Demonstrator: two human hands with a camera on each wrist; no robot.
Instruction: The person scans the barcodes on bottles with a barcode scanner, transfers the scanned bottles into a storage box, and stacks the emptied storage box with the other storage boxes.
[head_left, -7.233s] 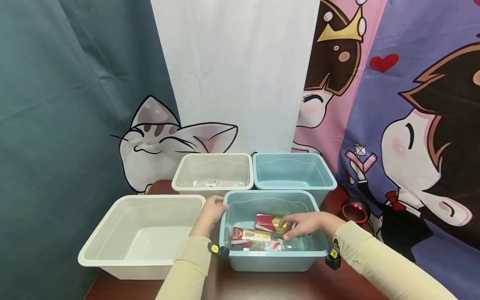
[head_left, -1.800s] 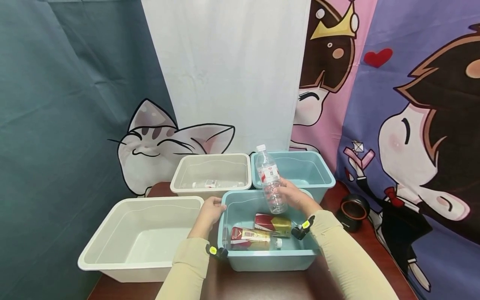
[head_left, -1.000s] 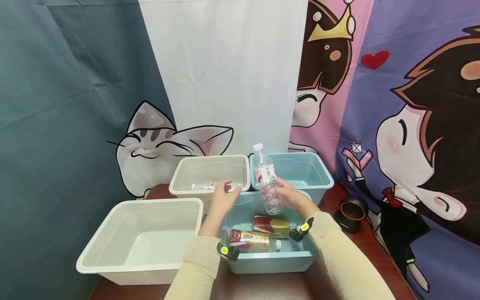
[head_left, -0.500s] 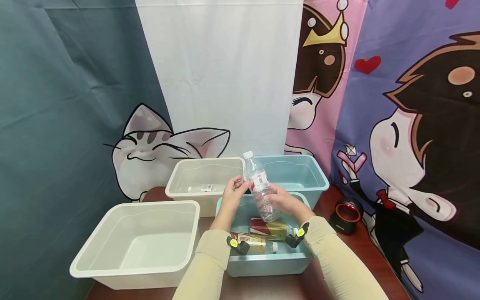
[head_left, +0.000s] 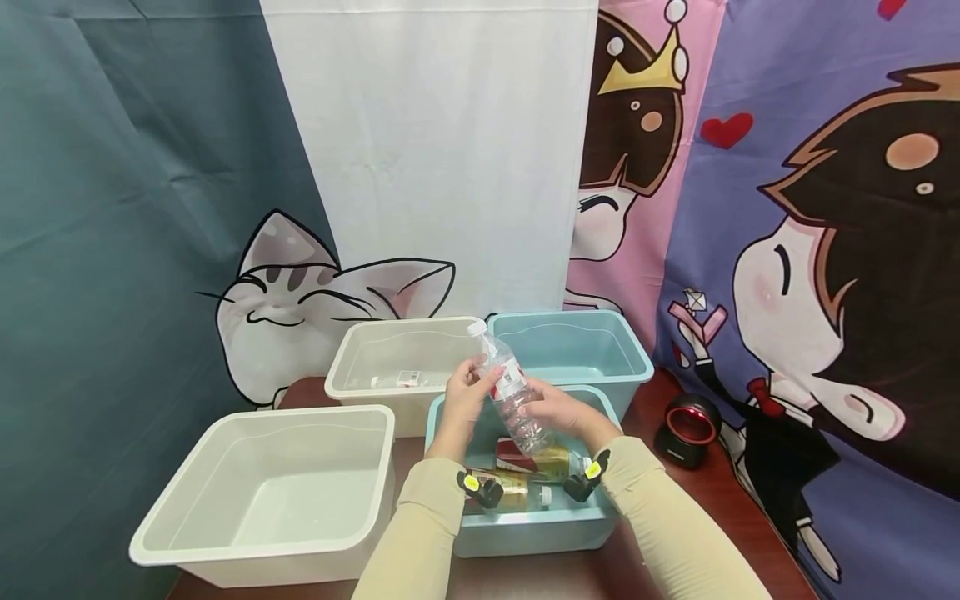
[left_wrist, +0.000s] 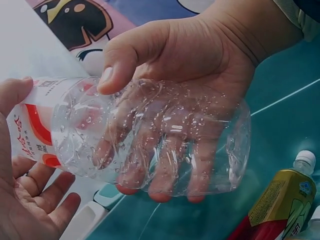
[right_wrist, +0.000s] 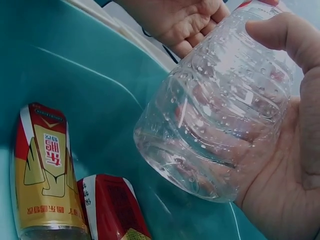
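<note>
- Between the fingers of both hands: a clear bottle (head_left: 511,382) with white cap (head_left: 477,329) and red-and-white label, tilted, cap end up and leaning toward the person's left; droplets visible on its wall.
- Right hand (head_left: 561,412): four fingers wrapped round the lower half, thumb across the opposite side; firm grip.
- Left hand (head_left: 462,404): thumb pressed on the label, forefinger at its other side; remaining fingers loosely bent, off the bottle in the left wrist view.
- Below the fingers: front blue bin (head_left: 536,518), bottle held over it. Inside lie a front red-and-gold bottle (head_left: 516,490) and a rear red-and-gold bottle (head_left: 553,462).
- Left of the left fingers: front cream bin (head_left: 300,500).
- Beyond the left fingers: back cream bin (head_left: 397,410), another clear bottle (head_left: 397,381) lying inside.
- Beyond the right fingers: back blue bin (head_left: 577,350).
- Right of the right fingers: black round device (head_left: 684,433) on the reddish-brown table (head_left: 525,577).
</note>
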